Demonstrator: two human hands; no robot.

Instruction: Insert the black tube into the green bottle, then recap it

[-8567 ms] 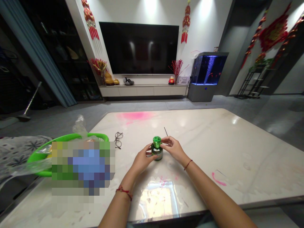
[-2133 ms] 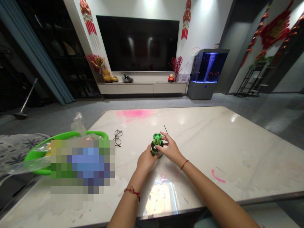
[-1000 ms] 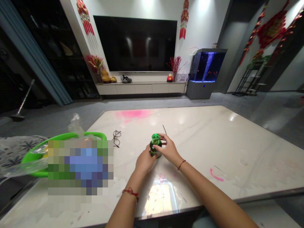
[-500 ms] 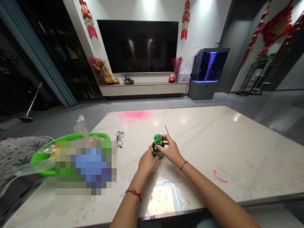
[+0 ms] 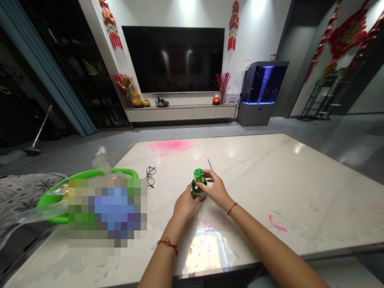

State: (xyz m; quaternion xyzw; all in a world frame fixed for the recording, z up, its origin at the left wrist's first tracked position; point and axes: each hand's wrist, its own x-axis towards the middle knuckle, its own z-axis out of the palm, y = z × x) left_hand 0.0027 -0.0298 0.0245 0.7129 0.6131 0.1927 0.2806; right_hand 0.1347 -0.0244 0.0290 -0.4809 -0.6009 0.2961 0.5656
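Note:
A dark green bottle (image 5: 196,191) with a shiny green foil top (image 5: 198,175) stands upright on the pale marble table (image 5: 252,172), near its middle. My left hand (image 5: 185,204) is wrapped round the lower left side of the bottle. From the right, my right hand (image 5: 216,189) grips the bottle's upper part just below the foil, thumb in front and fingers behind. Both hands are closed on the bottle, and they hide part of its body. A thin dark stick (image 5: 209,164) lies just behind my right hand.
Eyeglasses (image 5: 150,177) lie left of the bottle. At the left edge is a green basket (image 5: 87,173) with plastic bags, its contents partly blurred by pixelation. Pink stains (image 5: 277,224) mark the table. Beyond it are a television (image 5: 177,60) and a fish tank (image 5: 264,86).

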